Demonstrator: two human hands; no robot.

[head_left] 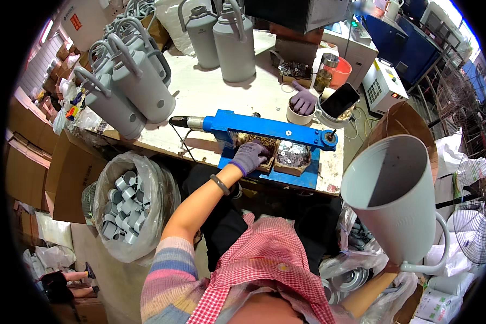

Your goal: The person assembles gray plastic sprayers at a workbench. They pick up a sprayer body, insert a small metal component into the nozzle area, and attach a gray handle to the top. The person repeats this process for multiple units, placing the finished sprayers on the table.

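My left hand (250, 156), in a grey-purple glove, reaches into a small box of brass-coloured pieces (265, 142) under the blue arm of a bench press (264, 127). Its fingers are bent together, and whatever they pinch is hidden. Beside that box sits another box of small silvery pieces (292, 155). At the right, a large pale grey jug body (397, 216) is tilted with its wide open end up and its loop handle low. My right hand (393, 267) grips it near the handle, mostly hidden behind it.
Grey jugs with handles (140, 81) stand on the left of the white table (191, 100), with two more (233, 46) behind. A bag of grey cups (127, 208) is at my left. A bowl holding a glove (301, 105), a phone (340, 101) and a fan (472, 197) are at right.
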